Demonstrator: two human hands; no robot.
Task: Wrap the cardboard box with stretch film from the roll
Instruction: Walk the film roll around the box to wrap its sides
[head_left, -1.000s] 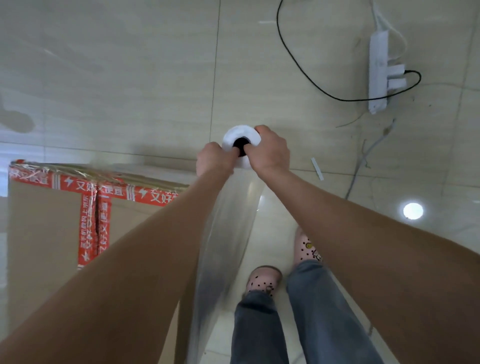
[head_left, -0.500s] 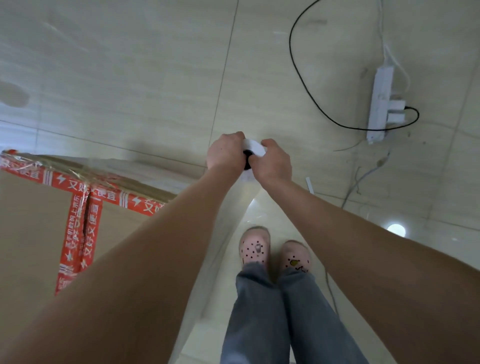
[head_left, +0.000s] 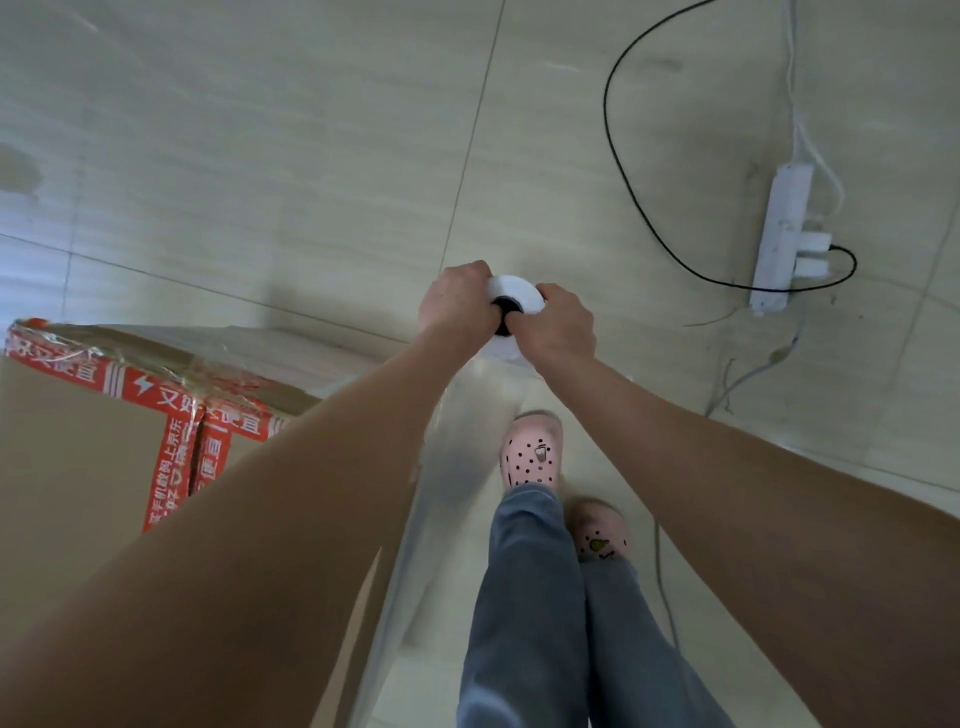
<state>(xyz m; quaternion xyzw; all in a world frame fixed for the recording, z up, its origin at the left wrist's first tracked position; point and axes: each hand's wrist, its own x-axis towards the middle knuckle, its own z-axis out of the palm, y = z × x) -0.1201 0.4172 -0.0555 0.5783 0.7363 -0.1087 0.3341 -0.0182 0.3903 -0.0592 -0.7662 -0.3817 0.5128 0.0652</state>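
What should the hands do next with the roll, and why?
Probably carry the roll forward and left, round the corner of the box, pulling tight. The left hand and right hand grip the roll's top, and film runs from it back alongside the box, so turning would likely lay film on the next side.
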